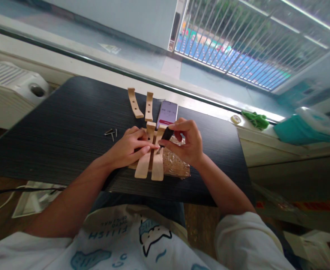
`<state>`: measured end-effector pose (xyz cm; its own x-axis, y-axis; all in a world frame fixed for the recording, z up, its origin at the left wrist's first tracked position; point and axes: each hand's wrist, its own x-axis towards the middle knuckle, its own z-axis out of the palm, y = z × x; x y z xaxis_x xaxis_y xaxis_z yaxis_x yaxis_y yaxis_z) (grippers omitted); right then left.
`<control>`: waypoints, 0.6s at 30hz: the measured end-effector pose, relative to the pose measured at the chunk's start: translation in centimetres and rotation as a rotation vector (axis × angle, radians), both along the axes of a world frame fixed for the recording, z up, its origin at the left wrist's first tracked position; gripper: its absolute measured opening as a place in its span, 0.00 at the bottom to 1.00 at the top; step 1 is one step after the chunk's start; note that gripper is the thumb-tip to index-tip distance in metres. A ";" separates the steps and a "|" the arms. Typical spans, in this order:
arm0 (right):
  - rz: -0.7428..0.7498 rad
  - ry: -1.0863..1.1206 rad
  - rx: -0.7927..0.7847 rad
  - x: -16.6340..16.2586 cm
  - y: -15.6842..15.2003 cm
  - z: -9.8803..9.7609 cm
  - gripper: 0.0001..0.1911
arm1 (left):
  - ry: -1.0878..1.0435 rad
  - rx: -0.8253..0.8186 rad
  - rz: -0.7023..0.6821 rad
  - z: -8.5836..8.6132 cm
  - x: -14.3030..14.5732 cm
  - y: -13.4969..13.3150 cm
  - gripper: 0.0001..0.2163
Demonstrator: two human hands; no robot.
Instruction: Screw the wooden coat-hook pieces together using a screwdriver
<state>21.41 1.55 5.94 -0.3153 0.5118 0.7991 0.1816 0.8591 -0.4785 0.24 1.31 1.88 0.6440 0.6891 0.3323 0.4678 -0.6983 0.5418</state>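
Note:
My right hand (189, 140) pinches the black handle of a screwdriver (167, 135). The tool leans, and its tip points down at a hole in the right-hand curved wooden piece (157, 168). My left hand (132, 146) presses on the left-hand wooden piece (143, 168), fingers bent over it, with the index finger reaching across to the screwdriver's shaft. Both pieces lie side by side, flared ends toward me, over a brown block in clear plastic wrap (176, 163). Whether a screw sits under the tip is too small to tell.
Two more curved wooden pieces with holes, a left one (135, 104) and a right one (149, 107), lie farther back beside a phone (167, 111). Several loose metal screws (111, 133) are on the black table (69, 123). Tape (236, 119) and a green cloth (255, 120) rest on the sill.

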 end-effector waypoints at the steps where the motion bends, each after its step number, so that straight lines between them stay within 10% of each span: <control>1: 0.000 -0.004 0.013 0.0 0.0 0.1 0.15 | 0.001 -0.005 0.000 0.0 0.0 0.0 0.17; 18: 0.231 -0.176 -0.228 1.2 -0.2 0.6 0.13 | 0.021 -0.046 -0.003 0.5 0.1 -0.1 0.18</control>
